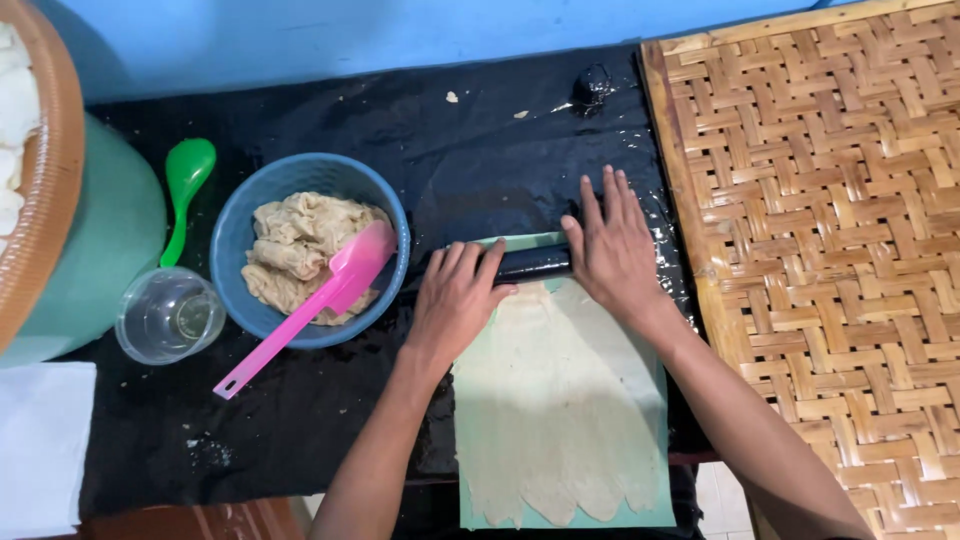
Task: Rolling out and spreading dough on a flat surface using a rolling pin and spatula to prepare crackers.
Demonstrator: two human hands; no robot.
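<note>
your left hand and right hand lie flat, fingers spread, on the dark rolling pin, pressing the thin dough sheet evenly; the blue bowl sits left.

One blue bowl; one pink spatula; one green spoon; one clear cup; one dark roller; one dough sheet; one woven tray; two hands.

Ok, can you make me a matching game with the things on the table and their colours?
Things:
1. spatula
2. bowl
3. spoon
4. roller

Colours:
a. green
b. black
c. pink
d. blue

Pairs: 1-c, 2-d, 3-a, 4-b
</note>
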